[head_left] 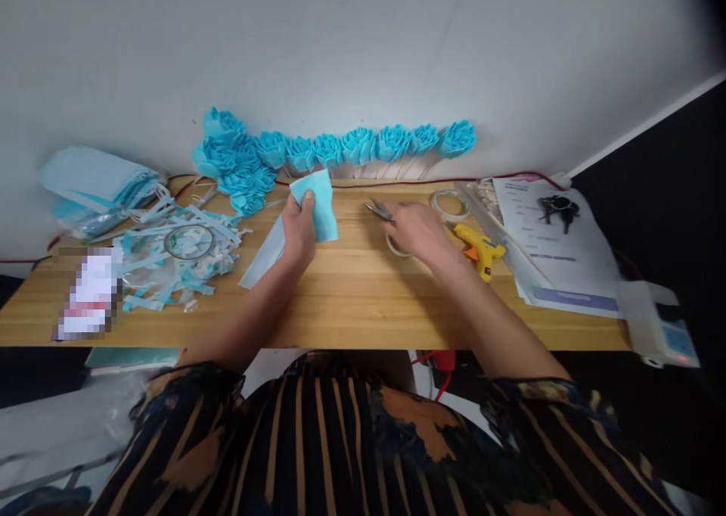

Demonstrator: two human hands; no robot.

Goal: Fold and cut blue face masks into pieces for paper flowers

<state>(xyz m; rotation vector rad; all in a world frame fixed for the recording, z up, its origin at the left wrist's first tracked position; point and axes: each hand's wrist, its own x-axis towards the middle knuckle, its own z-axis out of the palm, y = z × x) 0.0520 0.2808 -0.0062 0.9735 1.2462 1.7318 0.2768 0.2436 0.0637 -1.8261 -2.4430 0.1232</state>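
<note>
My left hand (299,232) is closed, the thumb pressing a bright blue piece of mask fabric (324,212) against the fingers. The fabric stands up above the middle of the table. A paler blue strip (265,253) slants down below the same hand; whether the two are joined is hidden. To the right, my right hand (418,232) wraps round a pair of scissors (380,211), whose metal blades point left towards the fabric and stay apart from it. A pale ring-shaped edge (395,247) shows partly under the right hand.
Blue fabric flowers (358,145) line the wall. At left lie cut scraps (170,274), a tape roll (189,242) and a bag of masks (102,179). At right are another tape roll (451,204), a yellow glue gun (482,251), papers (561,251), keys (559,207) and a white device (658,323).
</note>
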